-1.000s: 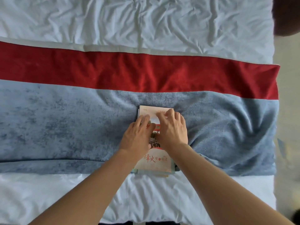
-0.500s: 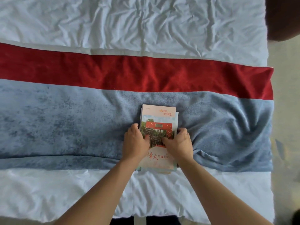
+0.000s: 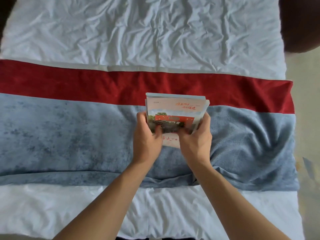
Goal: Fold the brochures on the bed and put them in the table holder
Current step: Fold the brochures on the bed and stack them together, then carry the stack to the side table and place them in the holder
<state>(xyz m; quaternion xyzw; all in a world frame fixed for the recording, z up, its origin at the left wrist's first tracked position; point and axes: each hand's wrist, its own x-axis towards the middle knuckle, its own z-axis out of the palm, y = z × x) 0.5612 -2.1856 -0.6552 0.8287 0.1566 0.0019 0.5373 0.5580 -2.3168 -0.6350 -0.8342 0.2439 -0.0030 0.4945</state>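
Note:
A stack of folded brochures (image 3: 174,108), with a red gate picture and red lettering on the top cover, is raised above the blue band of the bed runner (image 3: 69,139). My left hand (image 3: 147,139) grips the stack's left edge, thumb on the cover. My right hand (image 3: 195,141) grips the right edge the same way. The stack's near end is hidden behind both hands. No table holder is in view.
The bed (image 3: 138,32) has a crumpled white sheet, crossed by a runner with a red band (image 3: 69,85) above the blue one. The bed's right edge meets a pale floor (image 3: 308,118). A dark rounded object (image 3: 303,23) sits at the top right corner.
Both hands went from pressing flat on the stack to gripping its sides, then lifted it off the runner and away from me.

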